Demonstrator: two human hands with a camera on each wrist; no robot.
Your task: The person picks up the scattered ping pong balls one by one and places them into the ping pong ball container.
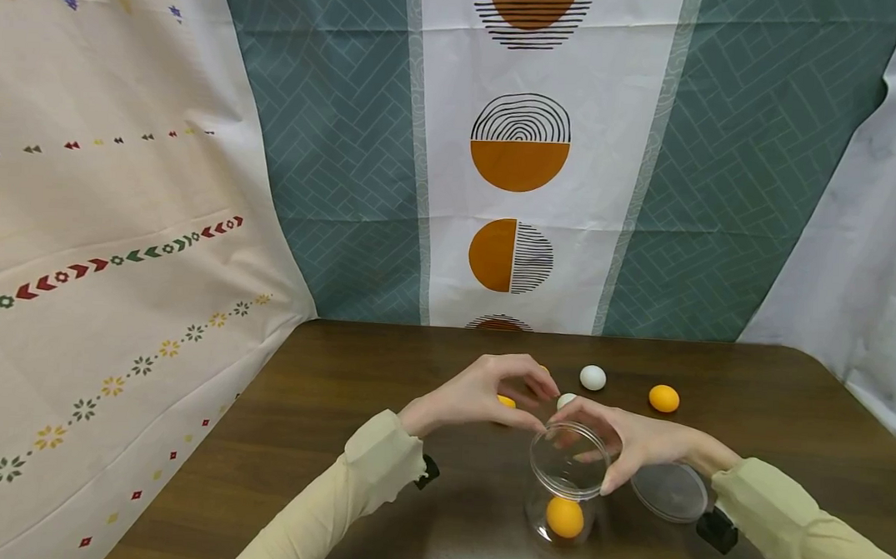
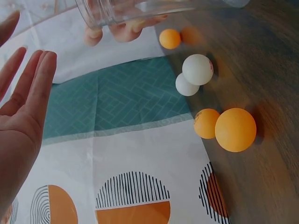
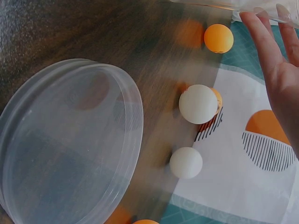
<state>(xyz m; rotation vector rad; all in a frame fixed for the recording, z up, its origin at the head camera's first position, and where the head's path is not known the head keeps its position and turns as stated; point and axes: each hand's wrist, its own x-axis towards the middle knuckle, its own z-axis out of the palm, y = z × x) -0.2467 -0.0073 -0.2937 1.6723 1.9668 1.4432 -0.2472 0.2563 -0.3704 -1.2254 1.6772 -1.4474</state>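
Here the right hand (image 1: 624, 441) curls round the rim of the clear jar (image 1: 565, 485), steadying it upright with one orange ball (image 1: 564, 517) inside. The left hand (image 1: 488, 391), at the jar's 11 o'clock, hovers with fingers bent downward above another orange ball (image 1: 506, 401); whether it pinches anything I cannot tell. A glancing touch could send the loose balls rolling away across the table (image 1: 337, 408). The lid (image 1: 669, 492) lies at 3 o'clock.
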